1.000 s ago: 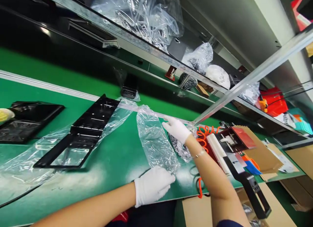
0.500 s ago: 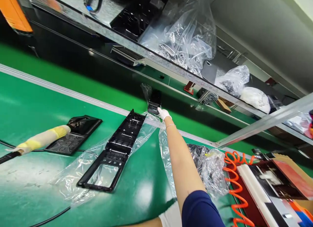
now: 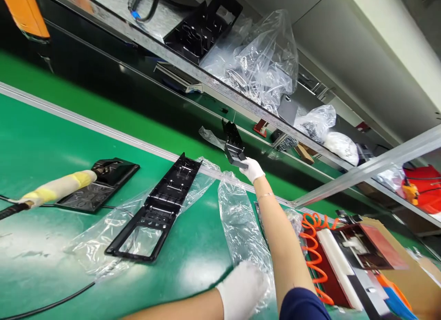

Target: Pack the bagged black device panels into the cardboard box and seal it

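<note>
My right hand (image 3: 252, 168), in a white glove, is stretched far forward and grips a small black plastic part (image 3: 233, 147), lifted off the green surface and tilted, with a scrap of clear film trailing from it. My left hand (image 3: 241, 290), also gloved, rests near the front edge with its fingers curled on the near end of an empty clear plastic bag (image 3: 239, 221). A long black plastic frame (image 3: 156, 209) lies on another clear bag to the left of both hands.
The green bench (image 3: 41, 136) also holds a flat black part (image 3: 98, 184) and a yellow-taped tool handle (image 3: 55, 189) at left. An orange coiled hose (image 3: 313, 246) and a red and black device (image 3: 354, 255) sit at right. A metal shelf (image 3: 220, 88) with crumpled bags overhangs the back.
My right hand has taken hold of the small black part at the back and raised it off the surface, drawing it slightly right. My left hand came back into view on the bag.
</note>
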`<state>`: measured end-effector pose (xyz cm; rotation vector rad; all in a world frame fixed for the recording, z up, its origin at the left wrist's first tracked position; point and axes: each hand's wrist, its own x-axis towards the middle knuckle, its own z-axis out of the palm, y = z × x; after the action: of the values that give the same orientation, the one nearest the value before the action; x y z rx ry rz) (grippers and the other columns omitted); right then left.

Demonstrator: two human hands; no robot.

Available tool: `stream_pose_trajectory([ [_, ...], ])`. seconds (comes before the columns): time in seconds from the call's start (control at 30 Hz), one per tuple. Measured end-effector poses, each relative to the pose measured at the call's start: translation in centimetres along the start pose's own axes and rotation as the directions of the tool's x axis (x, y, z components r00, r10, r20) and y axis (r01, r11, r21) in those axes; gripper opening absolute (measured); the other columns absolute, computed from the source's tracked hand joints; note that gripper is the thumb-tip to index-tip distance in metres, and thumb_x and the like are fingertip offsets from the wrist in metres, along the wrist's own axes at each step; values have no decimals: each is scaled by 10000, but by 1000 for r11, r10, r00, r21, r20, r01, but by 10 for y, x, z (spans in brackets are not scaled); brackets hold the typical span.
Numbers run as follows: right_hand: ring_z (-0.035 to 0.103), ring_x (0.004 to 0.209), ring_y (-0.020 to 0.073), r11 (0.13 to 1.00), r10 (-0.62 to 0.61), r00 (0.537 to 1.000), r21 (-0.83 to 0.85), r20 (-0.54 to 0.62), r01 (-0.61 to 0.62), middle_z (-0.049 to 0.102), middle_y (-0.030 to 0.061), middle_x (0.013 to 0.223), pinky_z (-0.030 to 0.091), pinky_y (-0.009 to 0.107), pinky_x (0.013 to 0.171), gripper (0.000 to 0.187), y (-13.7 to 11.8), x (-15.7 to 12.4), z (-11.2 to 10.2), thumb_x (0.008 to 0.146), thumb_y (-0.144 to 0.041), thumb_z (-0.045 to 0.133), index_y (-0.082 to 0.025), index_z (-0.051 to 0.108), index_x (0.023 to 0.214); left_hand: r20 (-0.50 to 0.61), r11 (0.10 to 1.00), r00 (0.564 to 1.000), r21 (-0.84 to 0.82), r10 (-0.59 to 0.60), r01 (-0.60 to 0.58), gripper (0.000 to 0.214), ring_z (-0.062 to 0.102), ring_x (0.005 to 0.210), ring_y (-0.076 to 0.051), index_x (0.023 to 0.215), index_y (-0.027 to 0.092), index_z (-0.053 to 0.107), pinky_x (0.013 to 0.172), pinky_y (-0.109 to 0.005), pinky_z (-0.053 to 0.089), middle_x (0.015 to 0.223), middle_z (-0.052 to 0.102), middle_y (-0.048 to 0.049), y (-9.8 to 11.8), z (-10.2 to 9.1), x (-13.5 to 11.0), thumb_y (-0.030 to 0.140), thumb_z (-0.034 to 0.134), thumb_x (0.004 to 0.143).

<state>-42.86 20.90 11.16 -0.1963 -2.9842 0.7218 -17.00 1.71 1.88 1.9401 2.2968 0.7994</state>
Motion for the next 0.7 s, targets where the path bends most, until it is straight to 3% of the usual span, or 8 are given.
stream_pose_trajectory([
  [0.07, 641, 1006, 234, 994, 26, 999, 111, -30, -23, 695, 88, 1021, 525, 426, 930, 169, 14, -53, -10, 820, -297, 712, -168, 700, 929, 1, 999, 1000, -41, 19, -19, 214, 635, 955, -256, 1036, 151, 607, 795, -401, 535, 1019, 668, -100, -3, 4, 6, 265, 633, 857],
  [0.17, 657, 894, 245, 951, 103, 994, 298, -44, -85, 704, 82, 950, 558, 364, 761, 213, 27, -137, -12, 802, -351, 653, -206, 710, 948, 45, 988, 988, -27, -150, 151, 277, 616, 1019, -320, 1131, 121, 594, 820, -464, 533, 1099, 649, -149, -12, 0, 11, 199, 589, 865],
  [0.23, 657, 808, 248, 896, 160, 987, 424, -37, -129, 703, 76, 908, 543, 341, 640, 281, 31, -188, -6, 795, -397, 598, -215, 701, 983, 113, 970, 963, 32, -244, 242, 227, 633, 1003, -332, 1095, 104, 637, 812, -473, 533, 1057, 665, -169, -18, -5, 14, 177, 535, 905],
  [0.33, 615, 660, 226, 790, 226, 974, 585, -3, -182, 682, 68, 812, 483, 316, 516, 377, 30, -245, 7, 775, -469, 534, -210, 680, 1006, 161, 955, 942, 105, -293, 279, 269, 662, 978, -336, 970, 68, 695, 809, -470, 531, 966, 688, -203, -24, -10, 17, 78, 430, 927],
  [0.47, 496, 543, 162, 675, 262, 964, 707, 39, -212, 622, 33, 679, 411, 276, 479, 384, 25, -290, 23, 706, -492, 568, -196, 679, 926, 170, 929, 920, 184, -353, 322, 343, 680, 980, -342, 1011, 36, 706, 802, -458, 533, 981, 702, -231, -26, -16, 15, 15, 380, 909],
  [0.57, 459, 550, 143, 623, 271, 961, 752, 49, -215, 585, 4, 649, 400, 258, 487, 356, 19, -310, 35, 650, -417, 600, -191, 677, 914, 162, 882, 883, 266, -440, 390, 353, 689, 960, -365, 975, 27, 715, 764, -455, 534, 966, 706, -242, -33, -32, -1, -5, 375, 885],
  [0.7, 498, 605, 156, 550, 293, 953, 801, 79, -236, 602, -5, 717, 438, 254, 498, 537, 5, -322, 55, 630, -327, 569, -202, 649, 1146, 99, 782, 822, 389, -560, 487, 401, 674, 989, -397, 972, 8, 707, 780, -483, 524, 984, 690, -267, -49, -65, -39, -20, 318, 877],
])
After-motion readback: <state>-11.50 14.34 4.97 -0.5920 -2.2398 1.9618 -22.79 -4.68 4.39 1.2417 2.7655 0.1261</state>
